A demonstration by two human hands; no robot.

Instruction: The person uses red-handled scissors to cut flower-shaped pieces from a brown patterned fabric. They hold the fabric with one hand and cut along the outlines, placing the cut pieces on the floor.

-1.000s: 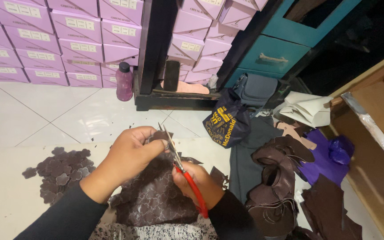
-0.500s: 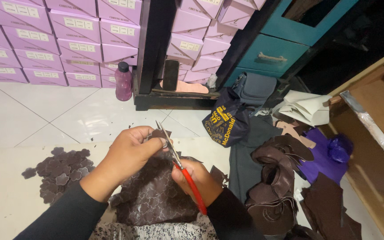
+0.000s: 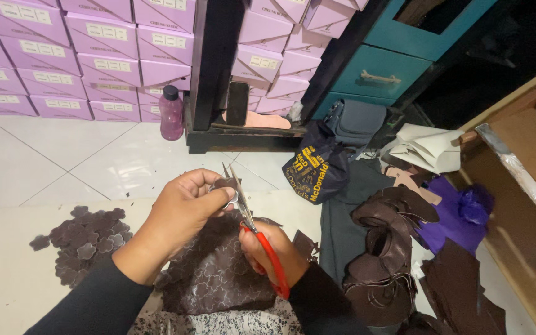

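A white tiled floor [image 3: 63,161] runs back to stacked lilac cardboard boxes [image 3: 82,56], a pink bottle [image 3: 170,111] and a teal drawer cabinet [image 3: 392,68]. At the left lies a pile of dark brown flower-shaped leather cutouts [image 3: 85,239]. The left hand [image 3: 184,208] has its fingers [image 3: 218,198] pinched shut around a small brown leather piece [image 3: 223,184]. Just right of it, the right hand [image 3: 271,248] is curled through the handles of red-handled scissors [image 3: 252,226]; their long axis rises from lower right to upper left, tips pointing away, blades slightly parted at the piece. Below lies an embossed brown leather sheet [image 3: 218,279]. Rightward lie dark brown leather scraps [image 3: 392,248].
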